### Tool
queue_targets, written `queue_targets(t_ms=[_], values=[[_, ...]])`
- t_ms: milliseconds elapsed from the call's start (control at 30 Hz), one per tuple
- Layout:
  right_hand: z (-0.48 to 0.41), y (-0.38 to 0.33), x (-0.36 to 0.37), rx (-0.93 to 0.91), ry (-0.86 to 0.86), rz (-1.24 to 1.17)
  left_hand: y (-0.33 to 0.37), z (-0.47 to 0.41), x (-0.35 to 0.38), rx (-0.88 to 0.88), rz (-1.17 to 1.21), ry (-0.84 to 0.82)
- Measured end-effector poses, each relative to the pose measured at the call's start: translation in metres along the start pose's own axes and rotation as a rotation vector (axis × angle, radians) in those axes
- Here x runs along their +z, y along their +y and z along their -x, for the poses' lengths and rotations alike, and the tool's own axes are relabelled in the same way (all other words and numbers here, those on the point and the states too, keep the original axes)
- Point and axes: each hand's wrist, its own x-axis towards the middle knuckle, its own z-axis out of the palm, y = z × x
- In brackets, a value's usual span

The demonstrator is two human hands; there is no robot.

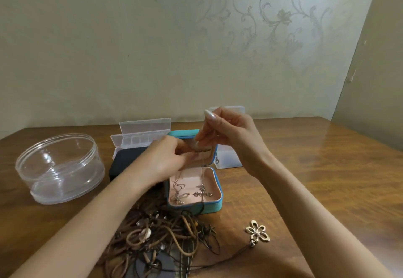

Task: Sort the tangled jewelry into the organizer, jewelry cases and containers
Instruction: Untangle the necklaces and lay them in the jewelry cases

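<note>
Silver chain (202, 173) hangs taut from right hand (229, 133), grip narrow, thumb and fingertips pinching it above the open blue case (216, 209); its cross pendant (202, 193) lies flat on the pink lining at the bottom of the case. Left hand (172, 157) sits at the raised lid, fingers curled in close to the chain; blurred there, cannot tell if that grip actually holds it. Second pendant (180, 198) with a thin chain of its own lies in the left part of the same case. Cord tangle (157, 234), brown and black, heaped on the counter (327, 168) against the case's near side. Flower pendant (257, 230) lies apart, right of the tangle. Black case (126, 162) just left of the blue one, with the clear organizer (139, 138) behind it, lid up. Small clear box (227, 157) behind the right wrist. Round clear tub (58, 168) far left
</note>
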Motion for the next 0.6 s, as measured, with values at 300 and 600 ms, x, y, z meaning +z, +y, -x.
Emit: queue_targets(t_ms=[300,600], values=[[-0.004,0.009,-0.004,0.0,-0.011,-0.001,0.008,-0.012,0.0,0.377,-0.414,0.555],[-0.005,0.012,-0.004,-0.004,0.004,-0.01,0.001,-0.042,0.005,0.254,-0.341,0.355]])
